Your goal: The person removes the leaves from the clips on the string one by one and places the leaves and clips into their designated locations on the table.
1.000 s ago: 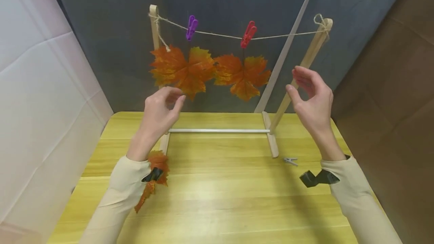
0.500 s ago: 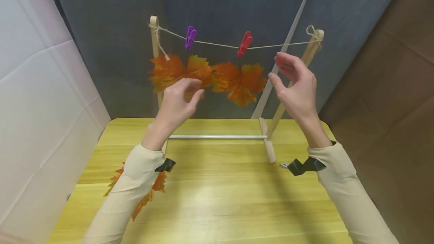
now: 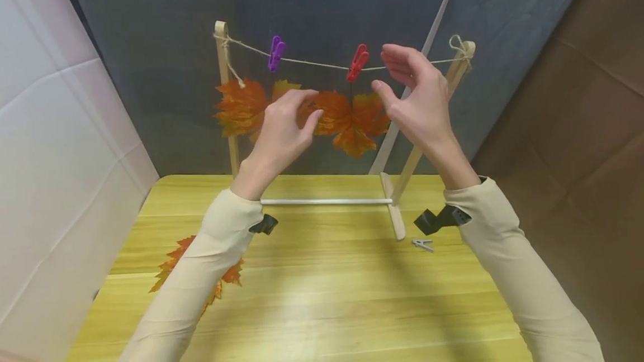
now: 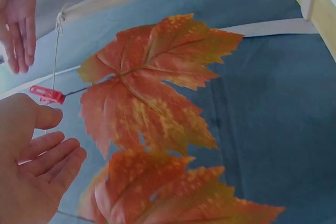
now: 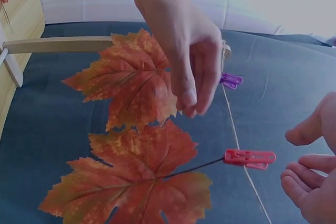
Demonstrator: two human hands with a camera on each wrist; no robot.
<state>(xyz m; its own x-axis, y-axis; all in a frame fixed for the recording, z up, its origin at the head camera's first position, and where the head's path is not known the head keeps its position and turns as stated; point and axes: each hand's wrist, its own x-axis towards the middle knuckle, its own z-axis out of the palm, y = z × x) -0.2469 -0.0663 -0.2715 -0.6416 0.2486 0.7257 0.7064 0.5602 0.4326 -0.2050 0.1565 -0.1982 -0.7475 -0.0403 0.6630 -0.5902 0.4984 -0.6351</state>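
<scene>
Two orange artificial maple leaves hang from a string [image 3: 314, 63] by clothespins. A purple clothespin [image 3: 276, 53] holds the left leaf [image 3: 240, 108], and a red clothespin [image 3: 358, 63] holds the right leaf [image 3: 354, 127] by its dark stem. My left hand [image 3: 287, 130] hovers in front of the leaves, fingers loosely bent, holding nothing, and covers part of the left one. Just right of the red clothespin, my right hand [image 3: 417, 94] is raised with thumb and fingers apart and nothing between them. In the right wrist view, the red clothespin [image 5: 249, 158] lies close to the right hand's fingertips.
The string is tied between two wooden posts [image 3: 221, 60] joined low down by a white rod [image 3: 327, 201]. A grey clothespin [image 3: 422, 244] lies on the wooden table [image 3: 322, 295], right of the stand's foot. More orange leaves [image 3: 173, 261] lie partly under the left sleeve.
Both hands have risen; the left moved rightward across the left leaf, and the right moved leftward toward the red clothespin. The head view has shifted slightly. Clothespins and leaves stay hung.
</scene>
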